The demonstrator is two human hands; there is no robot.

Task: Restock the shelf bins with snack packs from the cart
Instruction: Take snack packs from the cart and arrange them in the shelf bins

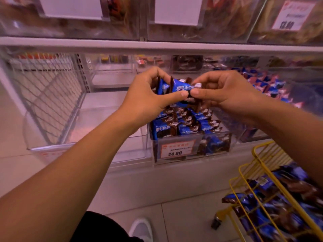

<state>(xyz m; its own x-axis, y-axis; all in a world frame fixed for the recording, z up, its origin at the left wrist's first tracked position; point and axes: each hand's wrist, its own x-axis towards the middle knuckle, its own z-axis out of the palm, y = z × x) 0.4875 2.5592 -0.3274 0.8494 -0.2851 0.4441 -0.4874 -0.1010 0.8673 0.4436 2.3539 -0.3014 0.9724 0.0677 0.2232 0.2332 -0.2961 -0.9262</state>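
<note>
Shelf bins fill the background. Both hands' fingers (pixel 185 93) pinch blue snack packs (pixel 174 88) above the half-full bin (pixel 192 145). Next, probably lowering them in.

Orange price tag (pixel 176 150), white shoe (pixel 142 229)

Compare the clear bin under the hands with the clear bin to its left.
The bin under the hands is filled with blue snack packs; the left bin holds none. The filled bin's front carries a legible price tag; the left bin's label is cut off by the arm. Both are transparent and sit side by side on one shelf.
</note>
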